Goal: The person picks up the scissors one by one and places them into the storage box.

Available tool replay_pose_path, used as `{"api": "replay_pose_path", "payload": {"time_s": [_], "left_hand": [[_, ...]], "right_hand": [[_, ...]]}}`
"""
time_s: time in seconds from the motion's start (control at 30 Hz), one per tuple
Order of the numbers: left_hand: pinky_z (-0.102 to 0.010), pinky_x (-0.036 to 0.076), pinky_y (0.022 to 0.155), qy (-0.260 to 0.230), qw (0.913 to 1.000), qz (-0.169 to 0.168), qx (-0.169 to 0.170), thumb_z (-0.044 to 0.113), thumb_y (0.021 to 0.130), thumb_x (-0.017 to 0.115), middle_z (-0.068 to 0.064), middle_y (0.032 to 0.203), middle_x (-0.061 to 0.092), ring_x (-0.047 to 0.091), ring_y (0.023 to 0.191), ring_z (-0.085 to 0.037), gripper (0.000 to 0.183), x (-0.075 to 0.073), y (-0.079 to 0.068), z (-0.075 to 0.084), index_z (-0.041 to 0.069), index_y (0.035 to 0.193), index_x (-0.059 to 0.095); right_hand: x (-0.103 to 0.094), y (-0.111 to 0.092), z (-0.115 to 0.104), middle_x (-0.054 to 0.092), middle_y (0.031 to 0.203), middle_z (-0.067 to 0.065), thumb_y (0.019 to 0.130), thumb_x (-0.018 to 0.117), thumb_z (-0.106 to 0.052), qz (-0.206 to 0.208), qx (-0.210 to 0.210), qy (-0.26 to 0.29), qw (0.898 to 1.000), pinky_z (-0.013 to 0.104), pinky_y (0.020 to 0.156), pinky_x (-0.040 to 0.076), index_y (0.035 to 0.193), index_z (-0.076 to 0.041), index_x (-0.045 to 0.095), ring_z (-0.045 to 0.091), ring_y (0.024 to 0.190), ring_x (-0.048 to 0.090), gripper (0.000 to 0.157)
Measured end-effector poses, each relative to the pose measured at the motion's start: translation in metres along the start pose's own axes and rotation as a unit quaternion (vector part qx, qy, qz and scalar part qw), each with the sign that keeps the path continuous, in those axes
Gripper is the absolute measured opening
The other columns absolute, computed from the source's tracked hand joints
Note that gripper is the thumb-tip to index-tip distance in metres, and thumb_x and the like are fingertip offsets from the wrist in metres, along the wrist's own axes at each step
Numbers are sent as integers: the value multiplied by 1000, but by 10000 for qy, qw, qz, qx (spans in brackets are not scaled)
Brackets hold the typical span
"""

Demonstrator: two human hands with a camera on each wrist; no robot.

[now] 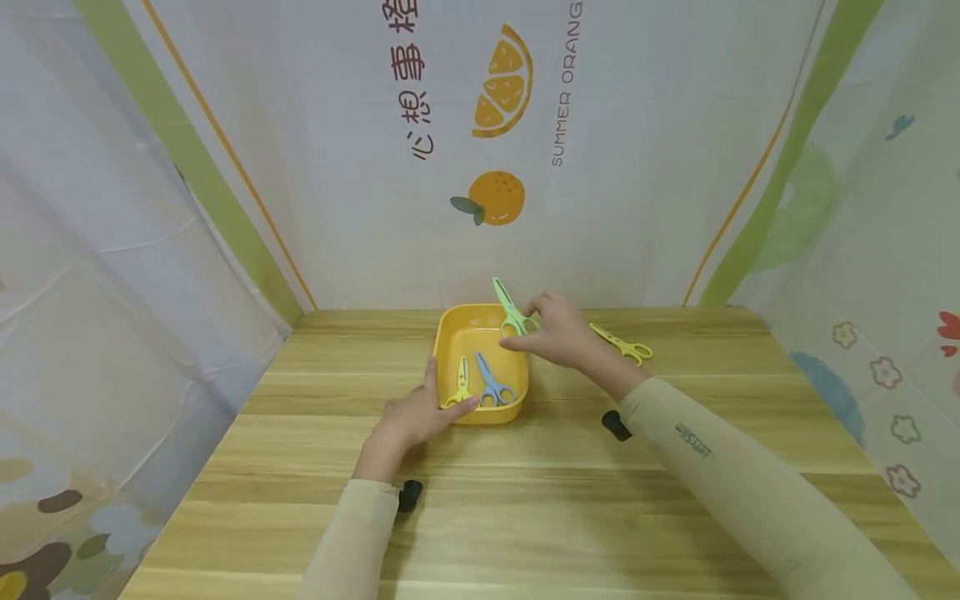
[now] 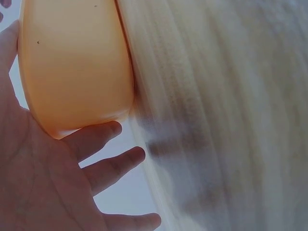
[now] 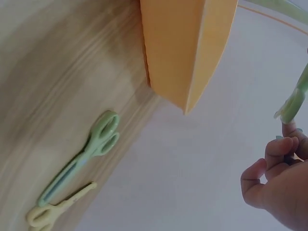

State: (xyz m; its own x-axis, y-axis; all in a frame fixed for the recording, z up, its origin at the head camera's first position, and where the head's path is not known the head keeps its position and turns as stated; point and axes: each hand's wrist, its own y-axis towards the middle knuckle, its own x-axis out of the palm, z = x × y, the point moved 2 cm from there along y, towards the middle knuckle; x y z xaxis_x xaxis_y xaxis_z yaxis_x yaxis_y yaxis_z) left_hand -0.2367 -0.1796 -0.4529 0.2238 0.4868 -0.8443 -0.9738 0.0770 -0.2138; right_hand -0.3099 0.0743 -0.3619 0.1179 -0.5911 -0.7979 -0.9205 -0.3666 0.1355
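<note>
My right hand (image 1: pixel 558 333) pinches light green scissors (image 1: pixel 506 302) by the handle loops, blades pointing up and away, over the far right part of a yellow plastic basket (image 1: pixel 442 333). The same scissors (image 3: pixel 294 102) appear at the right edge of the right wrist view. My left hand (image 1: pixel 414 417) rests at the basket's near left corner, thumb over the near rim. In the left wrist view, its fingers (image 2: pixel 113 168) are straight and spread, the uppermost along the orange-looking basket wall (image 2: pixel 77 72). Inside the basket lie yellow scissors (image 1: pixel 462 382) and blue scissors (image 1: pixel 495 387).
Right of the basket, another pair of yellow scissors (image 1: pixel 626 343) lies on the wooden table (image 1: pixel 525 500). Another green pair (image 3: pixel 84 156) lies near it, hidden behind my right hand in the head view. A printed cloth (image 1: pixel 360 225) hangs behind the table.
</note>
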Motion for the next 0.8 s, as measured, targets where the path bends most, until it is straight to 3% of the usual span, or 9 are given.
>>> {"api": "replay_pose_path", "payload": {"time_s": [0.27, 0.33, 0.4, 0.47, 0.53, 0.57, 0.7, 0.8], "left_hand": [[-87, 15, 118, -2, 10000, -49, 44, 83, 96, 50, -24, 167, 43, 50, 149, -48, 122, 0, -1, 0, 9, 171, -12], [-87, 16, 118, 6, 10000, -62, 44, 85, 94, 49, -24, 167, 43, 51, 148, -48, 124, 0, -1, -1, 9, 171, -12], [-87, 16, 118, 7, 10000, -67, 49, 88, 93, 47, -24, 166, 43, 51, 147, -48, 126, 0, -1, -1, 9, 171, -12], [-86, 16, 119, 14, 10000, -69, 42, 90, 91, 46, -23, 167, 43, 51, 148, -48, 128, 0, -1, -1, 9, 171, -12], [-86, 17, 119, 24, 10000, -59, 47, 89, 91, 47, -22, 167, 43, 51, 148, -48, 127, 1, -1, -1, 9, 171, -12], [-86, 17, 118, 28, 10000, -56, 56, 88, 92, 47, -22, 167, 42, 51, 148, -48, 126, 1, -1, -1, 9, 171, -12], [-86, 15, 119, 9, 10000, -66, 51, 83, 95, 50, -21, 168, 41, 50, 149, -47, 123, 1, -1, 0, 10, 171, -13], [-86, 15, 119, 17, 10000, -56, 49, 83, 96, 50, -20, 169, 40, 50, 150, -46, 122, 2, 0, -1, 10, 171, -13]], "right_hand": [[0, 20, -20, 61, 137, 14, 85, 84, -56, -491, 98, -311, 9983, 48, 101, 58, 131, 0, 68, 31, 121, 63, 75], [2, 25, -25, 65, 120, 10, 84, 85, -54, -680, 126, -336, 9970, 39, 87, 60, 115, -2, 72, 25, 103, 64, 62], [6, 30, -29, 62, 91, 3, 84, 86, -50, -928, 237, -322, 9949, 30, 66, 52, 89, -7, 68, 17, 76, 56, 47], [10, 35, -32, 46, 67, -4, 84, 87, -45, -1165, 396, -278, 9920, 26, 53, 36, 67, -13, 52, 13, 58, 39, 50], [13, 39, -33, 31, 55, -7, 84, 87, -43, -1388, 568, -379, 9880, 25, 48, 26, 58, -17, 37, 11, 50, 26, 62], [15, 41, -34, 29, 52, -8, 83, 87, -43, -1460, 652, -490, 9859, 25, 47, 26, 56, -19, 36, 10, 49, 25, 63], [20, 45, -34, 36, 59, -7, 83, 85, -52, -1857, 807, -1240, 9714, 25, 52, 35, 62, -18, 45, 10, 54, 33, 57], [25, 43, -32, 59, 82, -1, 85, 80, -58, -2173, 763, -1678, 9586, 29, 69, 52, 87, -9, 64, 14, 72, 52, 52]]}}
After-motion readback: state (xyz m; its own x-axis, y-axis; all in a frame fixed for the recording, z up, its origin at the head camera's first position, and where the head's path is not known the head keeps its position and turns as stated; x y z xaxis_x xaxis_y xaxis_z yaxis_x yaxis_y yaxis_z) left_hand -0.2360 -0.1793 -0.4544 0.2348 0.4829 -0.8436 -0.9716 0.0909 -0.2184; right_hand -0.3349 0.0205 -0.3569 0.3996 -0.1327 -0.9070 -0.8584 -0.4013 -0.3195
